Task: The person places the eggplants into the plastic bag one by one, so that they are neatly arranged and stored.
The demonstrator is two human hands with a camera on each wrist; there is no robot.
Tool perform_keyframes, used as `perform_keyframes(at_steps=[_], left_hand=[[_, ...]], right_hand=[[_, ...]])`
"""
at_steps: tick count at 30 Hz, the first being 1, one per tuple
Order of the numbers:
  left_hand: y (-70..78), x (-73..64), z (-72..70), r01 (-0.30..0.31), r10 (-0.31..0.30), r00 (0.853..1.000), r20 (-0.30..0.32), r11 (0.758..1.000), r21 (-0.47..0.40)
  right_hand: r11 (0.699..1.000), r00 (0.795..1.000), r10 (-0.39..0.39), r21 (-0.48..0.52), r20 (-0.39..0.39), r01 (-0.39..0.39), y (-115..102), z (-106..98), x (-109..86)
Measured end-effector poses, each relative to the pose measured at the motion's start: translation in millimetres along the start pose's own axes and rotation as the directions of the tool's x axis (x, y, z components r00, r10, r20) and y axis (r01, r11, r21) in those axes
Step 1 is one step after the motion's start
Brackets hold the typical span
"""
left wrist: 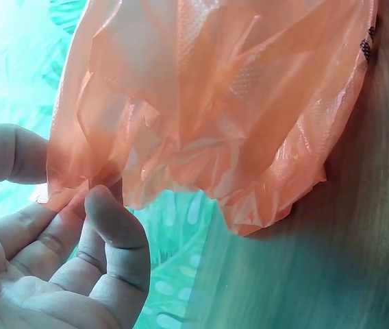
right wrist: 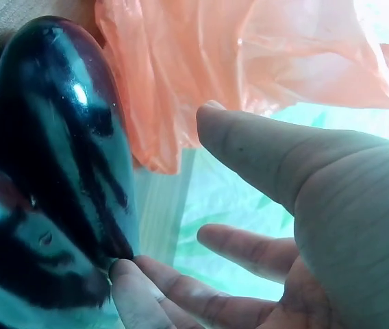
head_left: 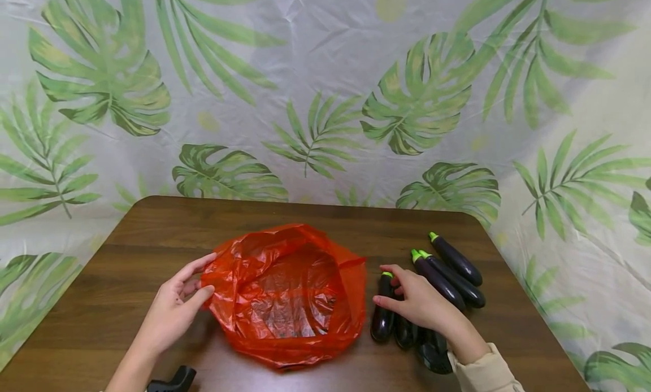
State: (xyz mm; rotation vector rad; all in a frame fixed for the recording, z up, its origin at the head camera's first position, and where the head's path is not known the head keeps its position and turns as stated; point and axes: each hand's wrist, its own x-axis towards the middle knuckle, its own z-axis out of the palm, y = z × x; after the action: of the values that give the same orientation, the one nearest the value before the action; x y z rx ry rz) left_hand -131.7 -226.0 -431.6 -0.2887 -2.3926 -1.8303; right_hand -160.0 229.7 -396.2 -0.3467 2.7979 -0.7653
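A red plastic bag (head_left: 285, 352) stands on the wooden table with its wide mouth facing up. At the bag's left rim, my left hand (head_left: 173, 307) pinches the thin plastic between thumb and fingers, also seen in the left wrist view. To the right of the bag, my right hand (head_left: 417, 301) hovers over a dark purple eggplant (head_left: 381, 319), thumb and fingers apart. In the right wrist view some fingertips (right wrist: 133, 288) lie by that eggplant's narrow end; whether they touch it, I cannot tell. Another eggplant (head_left: 404, 334) is partly hidden under the hand.
Beyond my right hand, several more eggplants (head_left: 455, 259) with green stem ends lie together on the table (head_left: 91, 318). Black devices (head_left: 178, 378) sit at both wrists. A leaf-patterned cloth (head_left: 325, 87) hangs behind the table.
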Motion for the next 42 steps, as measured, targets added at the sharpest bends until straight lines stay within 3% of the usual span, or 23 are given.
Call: perform_keyframes(at_steps=[10,30,42], left_hand=[[-3.9,-1.9,4.4,-0.069,0.070,0.997,-0.027,0.998,0.013],[-4.7,-3.8,5.4,-0.055,0.057,0.998,-0.016,0.994,0.089],[-4.5,-4.5,6.1,-0.134,0.133,0.986,0.101,0.991,-0.001]], right_hand=[[0.999,1.000,-0.029,0.016,-0.002,0.029,-2,2,5.6],[0.998,0.994,0.006,0.061,0.110,-0.013,5,-9,28.4],[0.999,0.992,-0.019,-0.036,0.126,0.024,-2,-11,33.3]])
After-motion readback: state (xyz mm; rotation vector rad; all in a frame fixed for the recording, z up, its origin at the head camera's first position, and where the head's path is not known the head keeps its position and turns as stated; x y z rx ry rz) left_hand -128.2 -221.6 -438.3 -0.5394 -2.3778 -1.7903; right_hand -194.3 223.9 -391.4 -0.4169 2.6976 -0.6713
